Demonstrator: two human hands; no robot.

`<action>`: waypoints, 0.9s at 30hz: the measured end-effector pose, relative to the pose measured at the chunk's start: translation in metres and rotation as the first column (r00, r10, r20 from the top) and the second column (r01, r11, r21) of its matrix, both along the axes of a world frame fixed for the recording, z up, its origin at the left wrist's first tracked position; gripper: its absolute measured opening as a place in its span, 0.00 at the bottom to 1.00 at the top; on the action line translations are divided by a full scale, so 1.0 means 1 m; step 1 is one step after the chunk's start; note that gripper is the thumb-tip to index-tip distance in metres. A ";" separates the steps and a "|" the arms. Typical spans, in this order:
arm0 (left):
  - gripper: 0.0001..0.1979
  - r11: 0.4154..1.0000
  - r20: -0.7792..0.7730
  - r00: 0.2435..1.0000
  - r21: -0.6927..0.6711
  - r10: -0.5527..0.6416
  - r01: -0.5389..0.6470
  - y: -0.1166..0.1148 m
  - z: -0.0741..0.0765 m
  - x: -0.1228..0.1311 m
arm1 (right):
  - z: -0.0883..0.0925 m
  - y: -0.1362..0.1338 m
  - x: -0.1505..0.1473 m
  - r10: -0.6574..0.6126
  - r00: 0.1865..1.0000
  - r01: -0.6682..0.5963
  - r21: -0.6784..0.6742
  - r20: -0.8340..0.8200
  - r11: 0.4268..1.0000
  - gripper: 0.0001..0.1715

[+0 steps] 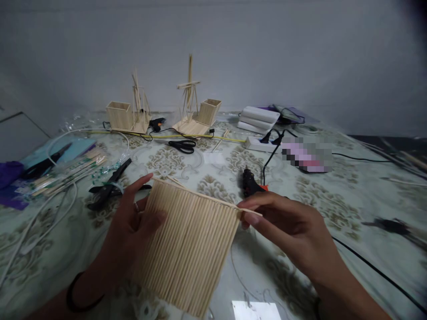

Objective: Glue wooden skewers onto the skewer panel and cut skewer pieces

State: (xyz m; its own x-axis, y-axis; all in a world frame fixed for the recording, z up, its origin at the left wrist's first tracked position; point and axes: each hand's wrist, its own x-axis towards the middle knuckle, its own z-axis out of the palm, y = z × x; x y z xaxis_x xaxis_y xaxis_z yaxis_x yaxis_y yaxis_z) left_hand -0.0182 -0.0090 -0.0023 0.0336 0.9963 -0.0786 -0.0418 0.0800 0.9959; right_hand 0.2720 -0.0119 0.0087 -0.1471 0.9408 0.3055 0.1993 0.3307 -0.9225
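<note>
Left hand (126,226) clasping, index finger (138,183) extended; right hand (288,218) pinching; forearms (343,280) angled inward.

No text, label, brand or number can be read. Green marks on the clear packets (75,172) at left are too small and blurred to make out. A pink object (302,153) at right is covered by pixel blocks, hiding any lettering.

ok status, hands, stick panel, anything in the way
Left hand gripping stick panel by its left side. Right hand pinching thin stick at panel's top right corner. Glue gun just beyond right hand.
</note>
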 end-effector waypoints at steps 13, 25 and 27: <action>0.35 0.965 -0.187 0.949 -0.120 -0.253 0.234 0.008 0.001 -0.008 | -0.036 0.055 0.083 -0.348 0.671 0.396 0.081 0.655 0.915 0.21; 0.09 0.896 -0.689 0.674 0.078 -0.268 0.436 0.010 0.010 -0.011 | -0.047 0.061 0.087 -0.271 0.607 0.364 0.042 0.747 0.931 0.24; 0.14 0.880 -0.735 0.625 0.083 -0.263 0.467 0.011 0.005 -0.011 | -0.042 0.061 0.087 -0.306 0.606 0.391 0.059 0.734 0.918 0.24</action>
State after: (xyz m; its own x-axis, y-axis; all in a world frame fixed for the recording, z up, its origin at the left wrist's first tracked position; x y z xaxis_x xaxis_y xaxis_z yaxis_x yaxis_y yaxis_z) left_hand -0.0292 0.0018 0.0025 0.4374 0.8992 0.0050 0.6340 -0.3124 0.7074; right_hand 0.3588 0.0489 -0.0337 0.0676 0.9856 0.1547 0.8887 0.0109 -0.4583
